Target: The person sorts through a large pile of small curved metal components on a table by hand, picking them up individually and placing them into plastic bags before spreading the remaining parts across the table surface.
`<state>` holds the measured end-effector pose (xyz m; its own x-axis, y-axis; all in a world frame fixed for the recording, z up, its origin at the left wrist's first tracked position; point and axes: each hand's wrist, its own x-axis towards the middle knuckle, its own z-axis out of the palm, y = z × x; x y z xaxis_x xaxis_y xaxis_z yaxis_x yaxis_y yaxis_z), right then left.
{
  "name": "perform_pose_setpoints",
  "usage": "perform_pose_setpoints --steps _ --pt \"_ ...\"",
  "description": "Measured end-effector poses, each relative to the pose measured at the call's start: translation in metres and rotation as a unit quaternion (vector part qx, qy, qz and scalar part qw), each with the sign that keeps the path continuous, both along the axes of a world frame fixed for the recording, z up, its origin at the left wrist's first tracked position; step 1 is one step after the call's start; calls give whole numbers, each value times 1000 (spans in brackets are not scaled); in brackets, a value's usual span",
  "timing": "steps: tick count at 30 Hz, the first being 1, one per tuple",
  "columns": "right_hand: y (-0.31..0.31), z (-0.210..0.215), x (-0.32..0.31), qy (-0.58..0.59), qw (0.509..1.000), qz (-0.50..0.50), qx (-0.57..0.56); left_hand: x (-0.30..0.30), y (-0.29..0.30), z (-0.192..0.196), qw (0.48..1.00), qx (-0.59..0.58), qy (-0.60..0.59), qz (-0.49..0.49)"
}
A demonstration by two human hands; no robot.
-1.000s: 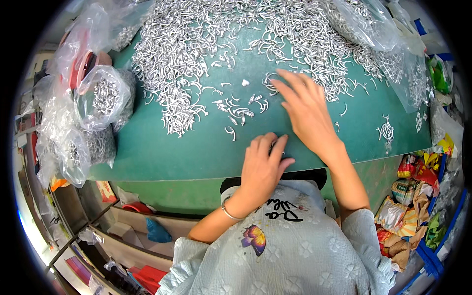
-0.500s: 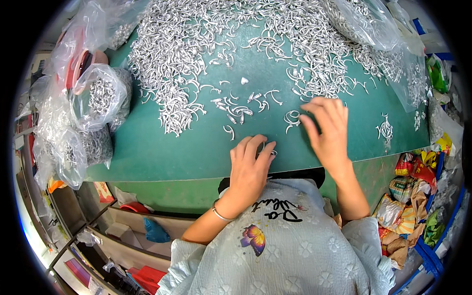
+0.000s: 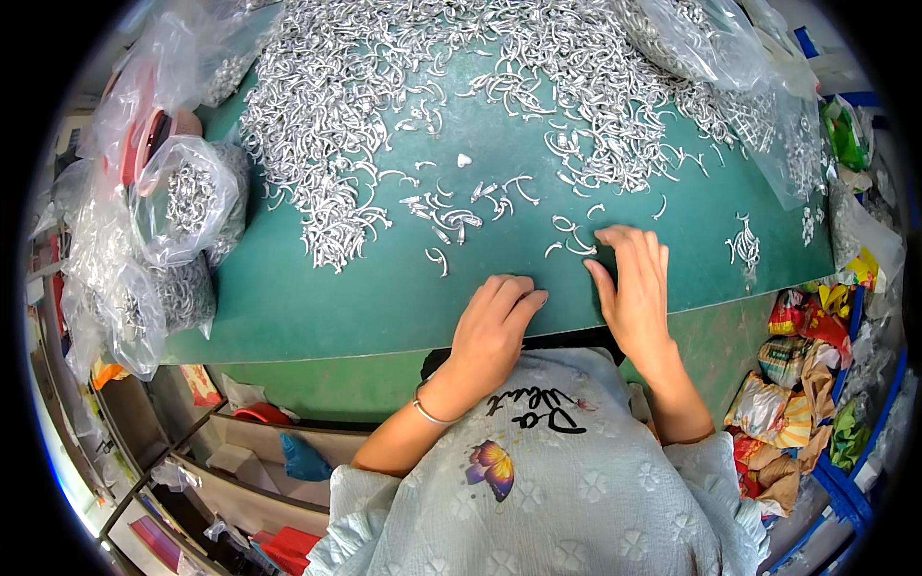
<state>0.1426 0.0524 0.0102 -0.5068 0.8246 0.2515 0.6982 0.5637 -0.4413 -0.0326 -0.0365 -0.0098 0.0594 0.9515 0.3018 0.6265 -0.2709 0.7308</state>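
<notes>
Small curved silver metal pieces (image 3: pixel 327 125) lie heaped across the far side of the green table (image 3: pixel 279 298). My left hand (image 3: pixel 492 324) rests close to the near edge, its fingers curled down and together; whatever lies under them is hidden. To its right, my right hand (image 3: pixel 634 288) has thumb and forefinger apart, with no piece visible between them. A few loose curved pieces (image 3: pixel 572 235) lie just beside its fingertips. Further left, a scattered group of silver pieces (image 3: pixel 451 213) sits between the heap and my left hand.
Clear plastic bags filled with silver pieces (image 3: pixel 192 197) stand along the left edge. Another plastic bag (image 3: pixel 711 58) lies at the far right. A small pile of pieces (image 3: pixel 744 245) sits near the right edge. Colourful packages (image 3: pixel 783 413) are stacked beyond the table on the right.
My right hand has moved slightly nearer to me, and more loose pieces show beside it. My left fingers have closed further, hiding a silver piece that showed at their tips.
</notes>
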Motion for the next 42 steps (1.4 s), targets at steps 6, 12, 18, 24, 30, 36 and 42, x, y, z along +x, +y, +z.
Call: perform_pose_setpoints --steps 6,12,18,24,30,36,42 --pt "-19 2 0 -3 995 87 -42 -1 -5 -1 1000 -5 -20 -14" --pt "-7 7 19 100 984 115 -91 -5 -1 5 995 27 71 -61" --pt "10 -3 38 -27 992 -120 2 -5 5 7 988 17 113 -100" --pt "32 -3 47 117 978 -171 -33 -5 -8 -1 998 8 51 -31" --pt "42 -5 31 17 995 -101 0 -8 -8 2 999 -9 45 -20" --pt "23 12 21 21 993 58 -98 -11 -10 4 999 -14 42 -21" --pt "-5 8 -4 12 983 169 -72 -9 -8 -1 998 18 42 -32"
